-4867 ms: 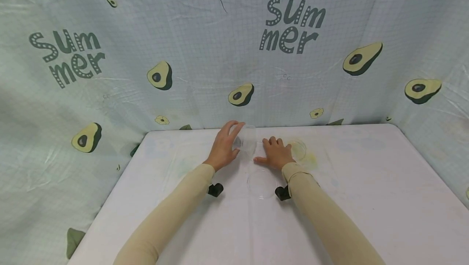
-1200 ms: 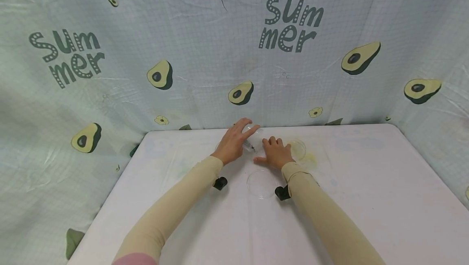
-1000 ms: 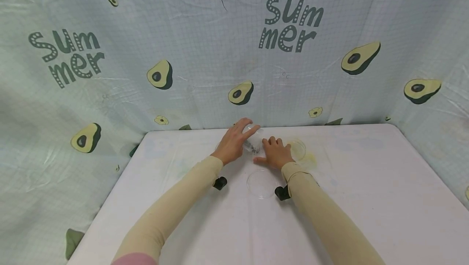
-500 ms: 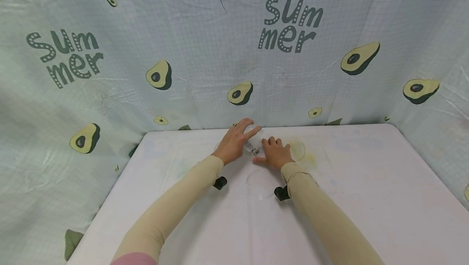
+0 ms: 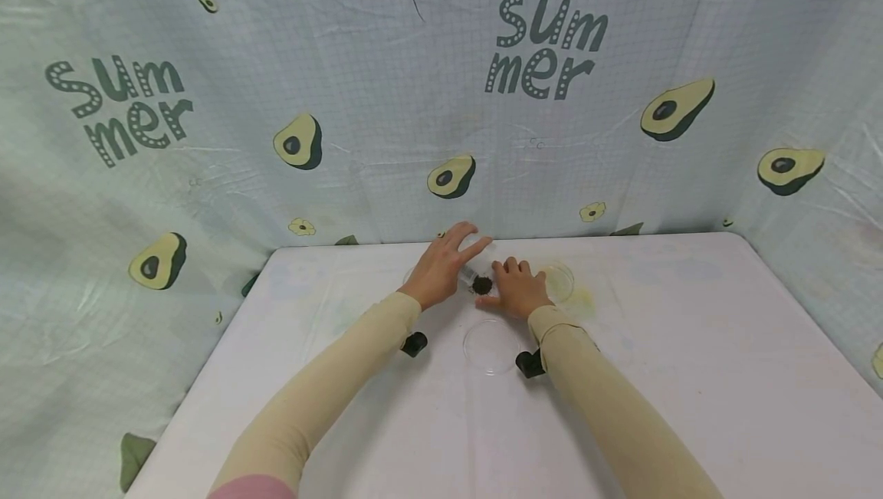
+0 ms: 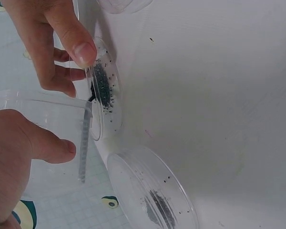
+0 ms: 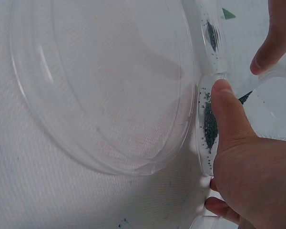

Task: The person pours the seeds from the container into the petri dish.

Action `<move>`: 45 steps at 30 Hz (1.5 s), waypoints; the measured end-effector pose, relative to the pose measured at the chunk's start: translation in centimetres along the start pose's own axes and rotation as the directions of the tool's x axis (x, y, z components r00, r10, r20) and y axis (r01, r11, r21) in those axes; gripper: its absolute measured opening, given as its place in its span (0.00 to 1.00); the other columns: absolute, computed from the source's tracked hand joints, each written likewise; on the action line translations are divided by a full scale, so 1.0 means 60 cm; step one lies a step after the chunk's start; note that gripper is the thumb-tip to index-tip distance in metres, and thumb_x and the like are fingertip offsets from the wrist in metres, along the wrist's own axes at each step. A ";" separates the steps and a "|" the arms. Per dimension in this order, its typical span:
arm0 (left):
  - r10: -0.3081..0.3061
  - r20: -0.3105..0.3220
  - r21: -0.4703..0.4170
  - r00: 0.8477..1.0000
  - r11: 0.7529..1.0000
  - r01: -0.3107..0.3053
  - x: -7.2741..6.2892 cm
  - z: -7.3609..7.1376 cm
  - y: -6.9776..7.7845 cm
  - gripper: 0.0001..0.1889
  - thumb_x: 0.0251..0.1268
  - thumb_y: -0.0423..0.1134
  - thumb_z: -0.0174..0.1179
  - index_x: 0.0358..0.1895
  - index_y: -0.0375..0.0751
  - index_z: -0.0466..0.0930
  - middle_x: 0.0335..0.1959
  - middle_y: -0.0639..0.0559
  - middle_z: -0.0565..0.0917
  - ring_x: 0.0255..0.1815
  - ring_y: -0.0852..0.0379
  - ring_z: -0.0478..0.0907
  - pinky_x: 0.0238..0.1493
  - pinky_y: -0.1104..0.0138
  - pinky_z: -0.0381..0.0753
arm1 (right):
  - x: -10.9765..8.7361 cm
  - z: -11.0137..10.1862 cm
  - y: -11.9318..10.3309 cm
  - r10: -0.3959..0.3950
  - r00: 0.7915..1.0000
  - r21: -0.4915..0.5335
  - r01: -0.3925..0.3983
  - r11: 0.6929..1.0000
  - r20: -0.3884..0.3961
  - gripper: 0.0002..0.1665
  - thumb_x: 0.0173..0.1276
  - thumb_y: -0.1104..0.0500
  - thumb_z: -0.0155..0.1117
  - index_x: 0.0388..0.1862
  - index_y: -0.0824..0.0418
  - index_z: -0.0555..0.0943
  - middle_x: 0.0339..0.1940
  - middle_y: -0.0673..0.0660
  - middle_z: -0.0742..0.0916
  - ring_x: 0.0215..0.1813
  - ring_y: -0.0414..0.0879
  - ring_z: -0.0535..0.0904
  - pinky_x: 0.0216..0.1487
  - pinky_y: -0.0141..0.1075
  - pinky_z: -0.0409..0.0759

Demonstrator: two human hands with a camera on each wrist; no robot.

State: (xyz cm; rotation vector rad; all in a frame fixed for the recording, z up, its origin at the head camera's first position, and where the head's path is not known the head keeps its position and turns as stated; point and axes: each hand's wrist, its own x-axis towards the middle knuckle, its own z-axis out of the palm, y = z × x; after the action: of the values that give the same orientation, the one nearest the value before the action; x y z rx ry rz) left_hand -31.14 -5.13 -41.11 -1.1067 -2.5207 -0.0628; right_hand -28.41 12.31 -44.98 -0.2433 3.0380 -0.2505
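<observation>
My left hand [image 5: 436,273] grips a clear plastic cup [image 6: 57,117], tipped on its side with its mouth to the right. Dark grains run from the cup onto a shallow clear petri dish [image 6: 113,102]. A dark heap of grains [image 5: 482,285] lies in that dish, with loose specks around it. My right hand [image 5: 520,288] holds the dish at its rim, thumb [image 7: 224,95] on the near side and fingers beyond. The cup's far side is hidden behind my left hand in the head view.
A second petri dish [image 6: 177,188] with a smaller dark heap stands left of the cup, mostly hidden in the head view. Clear dishes stand nearer me [image 5: 491,369] and beyond my right hand, a dish [image 5: 569,284] over yellowish cloth. A printed curtain [image 5: 372,200] hangs behind the table.
My left hand has moved right and tipped the cup towards the dish. The grains there have grown from a few specks into a dark heap. My right hand has stayed in place.
</observation>
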 end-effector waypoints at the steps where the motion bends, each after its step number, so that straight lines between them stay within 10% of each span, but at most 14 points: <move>1: -0.003 0.002 -0.001 1.000 1.000 0.003 0.000 0.000 0.000 0.43 0.52 0.22 0.65 0.71 0.56 0.63 0.69 0.47 0.65 0.74 0.51 0.60 0.60 0.56 0.77 | 0.000 0.000 0.000 -0.001 1.000 0.002 0.001 1.000 0.001 0.53 0.58 0.28 0.62 0.73 0.59 0.64 0.64 0.64 0.73 0.65 0.61 0.67 0.61 0.66 0.68; 45: -0.158 -0.085 -0.121 0.984 0.982 0.148 -0.035 -0.007 -0.018 0.47 0.44 0.28 0.72 0.71 0.51 0.59 0.69 0.47 0.64 0.73 0.51 0.60 0.68 0.54 0.70 | -0.008 -0.005 0.001 -0.034 0.999 0.018 0.034 0.999 -0.018 0.50 0.59 0.28 0.60 0.70 0.60 0.65 0.62 0.65 0.74 0.63 0.63 0.68 0.58 0.66 0.70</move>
State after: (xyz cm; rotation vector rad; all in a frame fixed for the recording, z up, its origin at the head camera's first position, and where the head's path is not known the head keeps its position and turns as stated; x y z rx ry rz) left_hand -30.51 -7.41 -41.35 -0.9260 -2.5392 -0.2981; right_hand -28.00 12.50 -44.65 -0.2929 3.0493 -0.2848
